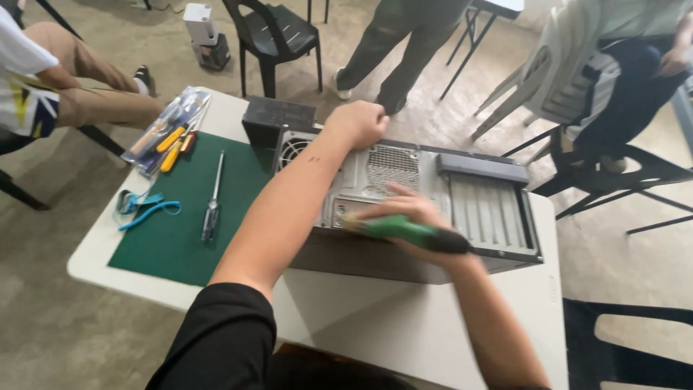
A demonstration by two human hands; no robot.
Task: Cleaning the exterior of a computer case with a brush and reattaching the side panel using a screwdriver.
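Screwdriver work is going on at the rear panel of a desktop computer case (426,195), which is lying on its side on the white table (375,325), just right of centre. The right hand (408,217) is curling closed around a green-handled screwdriver (411,231), the black end of the handle pointing toward 3 o'clock and the tip aimed toward 9 o'clock, at the panel's left part. The left hand (357,123) is sitting as a loose fist on the case's far edge, at about 11 o'clock from the right hand, apparently bracing the case.

To do this well, I judge the shaft should be lying straight in line with the screw, the tip seated fully before any turning, and the left hand pressing down so the case is not sliding on the table.

On the green mat (180,231) at 9 o'clock a long slim screwdriver (213,198) is lying apart, with blue-handled pliers (144,209) beyond it and a clear pack of yellow-handled tools (170,133) at 10 o'clock.

The screwdriver's tip and the screw it is meeting are hiding behind the right fingers and motion blur, so I cannot tell whether it is engaged. The case's near side is in shadow, and the seated and standing people around the table are being cut off by the frame.
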